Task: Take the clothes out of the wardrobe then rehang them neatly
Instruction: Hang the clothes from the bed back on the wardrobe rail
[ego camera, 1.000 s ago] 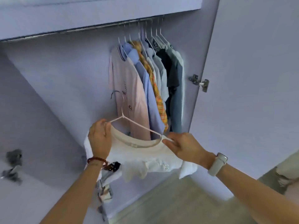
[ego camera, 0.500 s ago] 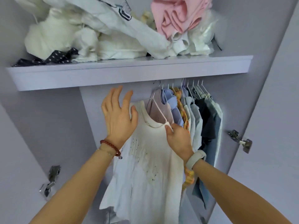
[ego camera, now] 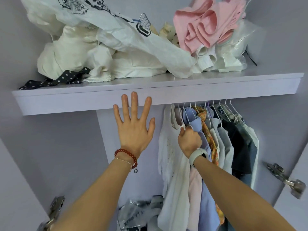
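A white T-shirt hangs on a white hanger at the left end of the row of clothes under the shelf. To its right hang a pale pink shirt, a blue shirt, an orange plaid garment, pale grey shirts and a dark top. My right hand grips the white hanger's shoulder between the white T-shirt and the blue shirt. My left hand is spread flat with straight fingers, fingertips at the shelf's front edge, holding nothing.
The lilac shelf carries a heap of white clothes, a pink garment and a dotted dark cloth. Plastic-wrapped items lie on the wardrobe floor. Door hinges stick out at both sides.
The white T-shirt went from held low in both hands up onto the rail beside the pink shirt. My left hand let go and rose, spread open, to the shelf edge.
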